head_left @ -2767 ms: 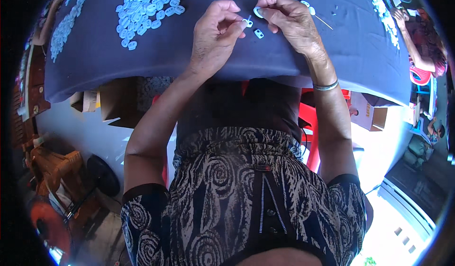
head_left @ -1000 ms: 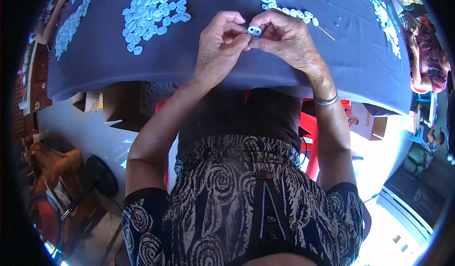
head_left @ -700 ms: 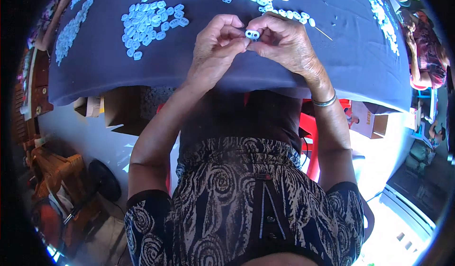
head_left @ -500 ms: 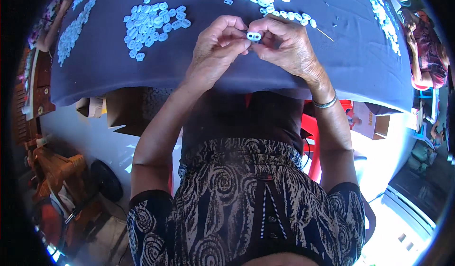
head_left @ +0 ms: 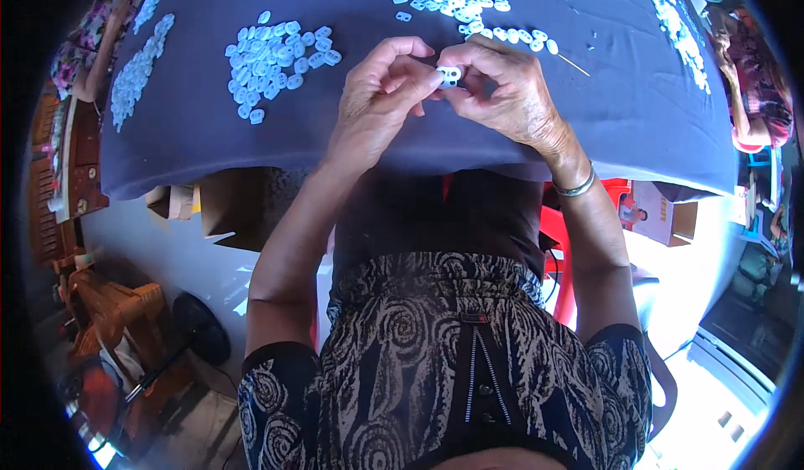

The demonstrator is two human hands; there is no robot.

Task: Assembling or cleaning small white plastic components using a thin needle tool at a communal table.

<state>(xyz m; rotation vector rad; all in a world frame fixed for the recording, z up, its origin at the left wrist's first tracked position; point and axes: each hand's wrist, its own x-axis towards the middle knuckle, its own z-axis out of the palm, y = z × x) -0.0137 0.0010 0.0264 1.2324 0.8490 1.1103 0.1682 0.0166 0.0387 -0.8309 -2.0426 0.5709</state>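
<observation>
Above the near edge of the cloth-covered table, both my hands meet at a small white two-holed plastic piece [head_left: 450,75]. My right hand [head_left: 507,93] pinches it between thumb and bent fingers. From the other side, the thumb of my left hand [head_left: 383,89] presses against it, fingers curled and the index fingertip raised off it. What lies behind the left thumb is hidden. A heap of similar pale oval pieces [head_left: 266,61] lies left of my hands. Beyond them is another group [head_left: 452,2], with a short row of pieces [head_left: 519,35] above my right hand.
A thin stick [head_left: 574,65] lies on the dark tablecloth [head_left: 335,139]. More pieces sit at the left edge [head_left: 142,72] and right edge [head_left: 677,34]. Other people's arms [head_left: 105,59] rest at both sides. An open cardboard box [head_left: 239,206] stands under the table.
The piece has been tilted and now shows its holes and a side slot. My left index fingertip has lifted slightly. The whole view has shifted a little.
</observation>
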